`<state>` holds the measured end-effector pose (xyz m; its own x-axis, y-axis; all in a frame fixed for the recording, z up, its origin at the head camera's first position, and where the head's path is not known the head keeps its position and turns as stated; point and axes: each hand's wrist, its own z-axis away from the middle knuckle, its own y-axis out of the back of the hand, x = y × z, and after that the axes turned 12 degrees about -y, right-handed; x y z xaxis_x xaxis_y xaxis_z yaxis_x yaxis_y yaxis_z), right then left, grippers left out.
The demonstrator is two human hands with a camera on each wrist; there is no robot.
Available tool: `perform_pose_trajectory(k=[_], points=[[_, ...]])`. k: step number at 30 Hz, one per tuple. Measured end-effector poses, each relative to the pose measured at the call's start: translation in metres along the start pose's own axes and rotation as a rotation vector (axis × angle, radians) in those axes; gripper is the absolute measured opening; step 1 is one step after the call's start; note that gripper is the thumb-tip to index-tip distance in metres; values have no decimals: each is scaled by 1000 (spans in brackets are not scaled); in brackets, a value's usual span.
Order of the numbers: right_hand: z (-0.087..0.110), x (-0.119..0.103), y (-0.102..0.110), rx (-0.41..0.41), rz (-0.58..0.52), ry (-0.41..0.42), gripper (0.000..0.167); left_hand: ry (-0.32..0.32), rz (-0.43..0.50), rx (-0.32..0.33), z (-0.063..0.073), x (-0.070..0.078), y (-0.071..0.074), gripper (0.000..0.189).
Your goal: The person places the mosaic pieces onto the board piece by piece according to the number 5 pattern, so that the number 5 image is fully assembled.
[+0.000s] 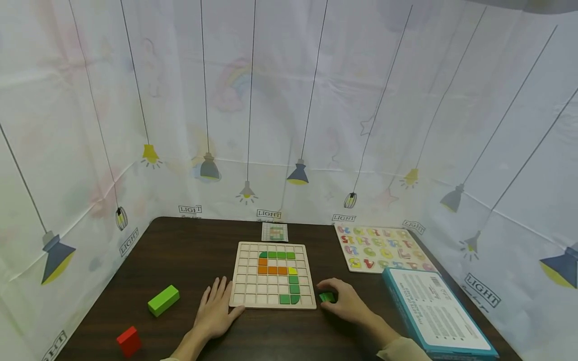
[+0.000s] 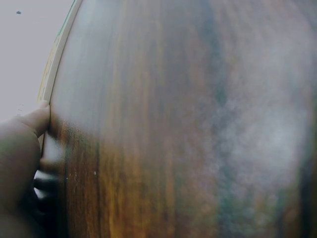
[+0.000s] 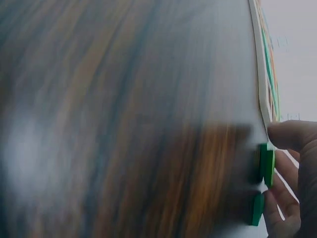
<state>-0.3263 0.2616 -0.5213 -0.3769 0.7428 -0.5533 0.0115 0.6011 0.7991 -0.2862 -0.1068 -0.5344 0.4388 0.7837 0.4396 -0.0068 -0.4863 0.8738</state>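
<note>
A square wooden grid board [image 1: 250,289] lies in front of me, with green, orange and yellow tiles set in some of its cells. My left hand [image 1: 215,313] rests flat at its left side, fingers straight, thumb at the near left corner. In the left wrist view the thumb [image 2: 37,119] meets the board's edge. Just right of the board, my right hand [image 1: 345,301] curls its thumb and fingers round small green tiles [image 1: 327,297]. The right wrist view shows a bright green tile [image 3: 269,168] between thumb and fingers, with darker green tiles [image 3: 256,209] beside it.
A small pattern card [image 1: 274,232] lies behind the board. At the back right is a number puzzle board [image 1: 381,246], with a blue and white box [image 1: 442,311] nearer. A green block [image 1: 163,301] and a red block [image 1: 129,342] stand on the left of the dark table.
</note>
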Motion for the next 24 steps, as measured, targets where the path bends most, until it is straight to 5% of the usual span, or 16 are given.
perform_pose_trajectory(k=[24], points=[[-2, 3, 1, -11, 50, 43, 29, 7, -14, 1, -1, -4, -3, 78]])
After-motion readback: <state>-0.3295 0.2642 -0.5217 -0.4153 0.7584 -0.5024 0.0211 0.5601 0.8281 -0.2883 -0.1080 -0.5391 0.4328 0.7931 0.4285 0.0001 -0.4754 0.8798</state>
